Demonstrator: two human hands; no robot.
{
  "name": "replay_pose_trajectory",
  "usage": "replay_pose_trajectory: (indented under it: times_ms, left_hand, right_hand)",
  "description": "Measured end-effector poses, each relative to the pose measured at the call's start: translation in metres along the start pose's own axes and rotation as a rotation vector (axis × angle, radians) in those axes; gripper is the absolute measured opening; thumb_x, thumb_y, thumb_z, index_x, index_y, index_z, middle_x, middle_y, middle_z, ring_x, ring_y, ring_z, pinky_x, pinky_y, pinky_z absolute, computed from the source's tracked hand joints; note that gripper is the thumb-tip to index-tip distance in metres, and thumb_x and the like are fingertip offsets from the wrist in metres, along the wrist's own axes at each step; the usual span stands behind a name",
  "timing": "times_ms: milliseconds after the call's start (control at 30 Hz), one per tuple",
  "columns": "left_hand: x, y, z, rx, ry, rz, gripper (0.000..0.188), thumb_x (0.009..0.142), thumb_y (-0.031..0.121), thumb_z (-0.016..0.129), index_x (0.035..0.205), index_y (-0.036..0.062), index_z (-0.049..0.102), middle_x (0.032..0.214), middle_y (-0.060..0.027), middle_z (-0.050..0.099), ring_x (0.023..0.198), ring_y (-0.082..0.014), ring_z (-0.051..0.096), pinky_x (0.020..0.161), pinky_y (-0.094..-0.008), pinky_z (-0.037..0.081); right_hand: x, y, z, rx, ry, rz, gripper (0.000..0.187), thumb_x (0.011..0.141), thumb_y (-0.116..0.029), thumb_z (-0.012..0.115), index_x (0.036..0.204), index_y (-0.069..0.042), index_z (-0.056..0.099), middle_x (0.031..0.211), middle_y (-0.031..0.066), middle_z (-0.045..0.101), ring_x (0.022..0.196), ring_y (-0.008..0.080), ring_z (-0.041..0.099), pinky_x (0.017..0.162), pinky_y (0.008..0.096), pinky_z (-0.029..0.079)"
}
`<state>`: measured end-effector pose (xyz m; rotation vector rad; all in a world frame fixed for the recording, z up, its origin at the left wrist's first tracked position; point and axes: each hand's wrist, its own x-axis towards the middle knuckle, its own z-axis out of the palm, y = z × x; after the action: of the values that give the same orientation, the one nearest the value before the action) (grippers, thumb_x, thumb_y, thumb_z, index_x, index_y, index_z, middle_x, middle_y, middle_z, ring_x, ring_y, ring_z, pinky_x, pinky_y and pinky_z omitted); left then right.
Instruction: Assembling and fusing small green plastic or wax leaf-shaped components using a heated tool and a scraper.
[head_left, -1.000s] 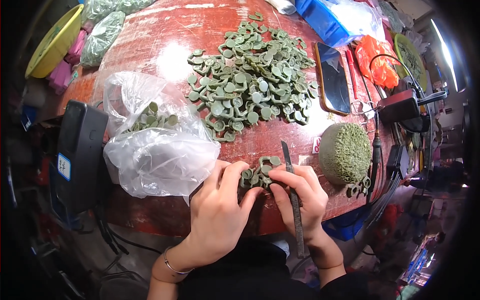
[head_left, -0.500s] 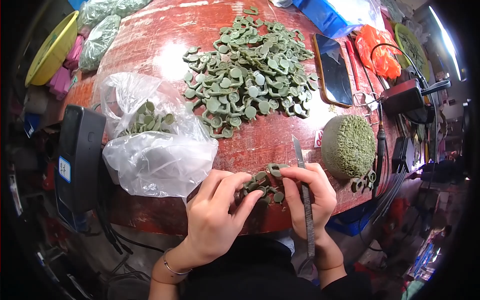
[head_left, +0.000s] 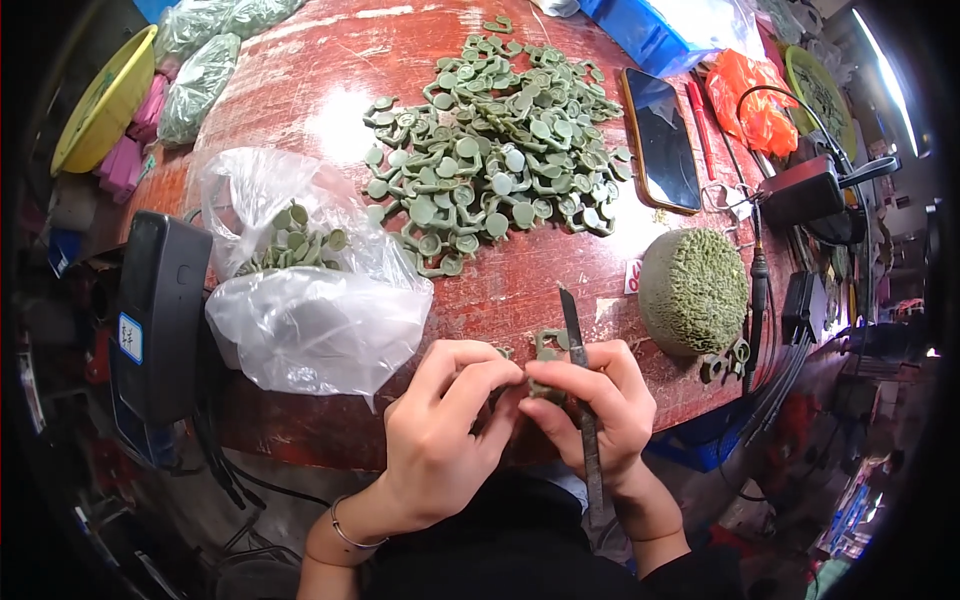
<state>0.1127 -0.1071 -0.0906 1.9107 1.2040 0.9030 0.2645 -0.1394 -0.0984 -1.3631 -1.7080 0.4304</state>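
My left hand (head_left: pixel 435 440) is closed, thumb and fingers pinched at the near edge of the table. Its fingertips meet those of my right hand (head_left: pixel 610 410) around a small green piece (head_left: pixel 545 391) with a disc-shaped end, mostly hidden by the fingers. A slim dark knife (head_left: pixel 590 440) lies in my right hand, blade up and pointing away from me, while the thumb and forefinger pinch the green piece. Just beyond the fingertips, a loose green piece (head_left: pixel 548 341) rests on the red table (head_left: pixel 490 300).
A heap of green pieces (head_left: pixel 490 150) covers the table's far middle. An open plastic bag (head_left: pixel 320 320) with more pieces stands left, beside a black device (head_left: pixel 160 310). To the right are a rough green round block (head_left: pixel 695 290), a phone (head_left: pixel 662 140), a red pen (head_left: pixel 701 125) and cables.
My right hand has moved left to meet the left hand's fingertips, the knife shifting with it. Green pieces that showed between my hands are now mostly covered by fingers.
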Motion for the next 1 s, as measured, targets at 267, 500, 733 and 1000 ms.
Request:
replay_pose_trajectory:
  times_ms: [267,500,733,1000]
  left_hand:
    - [0.002,-0.003,-0.005,-0.479,-0.074,-0.008,0.021,0.074,-0.006,0.066,0.094,0.0005,0.061,0.090,-0.0094,0.063,0.070,-0.0113,0.061,0.059,-0.0227,0.050]
    - [0.002,0.011,-0.004,-0.917,-0.245,-0.373,0.012,0.081,0.001,0.064,0.090,-0.0027,0.056,0.090,-0.0157,0.063,0.059,-0.0109,0.058,0.048,-0.0206,0.045]
    - [0.002,0.009,-0.009,-1.102,-0.445,-0.592,0.016,0.084,0.005,0.061,0.099,0.0002,0.059,0.075,-0.0061,0.063,0.056,-0.0052,0.054,0.045,-0.0173,0.039]
    - [-0.002,0.009,-0.006,-1.225,-0.451,-0.700,0.012,0.082,0.006,0.063,0.089,-0.0016,0.057,0.092,-0.0162,0.063,0.053,-0.0073,0.051,0.040,-0.0182,0.037]
  right_hand:
    - [0.003,-0.015,-0.014,0.226,0.012,0.134,0.022,0.073,0.000,0.071,0.094,-0.001,0.064,0.077,0.0102,0.061,0.061,0.0155,0.058,0.051,0.0245,0.046]
    - [0.003,-0.031,-0.024,0.079,0.069,0.072,0.026,0.072,-0.004,0.074,0.096,-0.003,0.065,0.065,0.0062,0.056,0.048,0.0111,0.052,0.041,0.0230,0.040]
    - [0.000,-0.039,-0.024,-0.033,0.059,0.027,0.031,0.069,-0.006,0.076,0.098,-0.005,0.065,0.056,0.0002,0.044,0.042,0.0100,0.045,0.036,0.0236,0.037]
    - [0.003,-0.047,-0.027,-0.137,0.015,0.001,0.031,0.069,-0.006,0.077,0.097,-0.005,0.065,0.055,-0.0004,0.042,0.041,0.0097,0.044,0.036,0.0237,0.037]
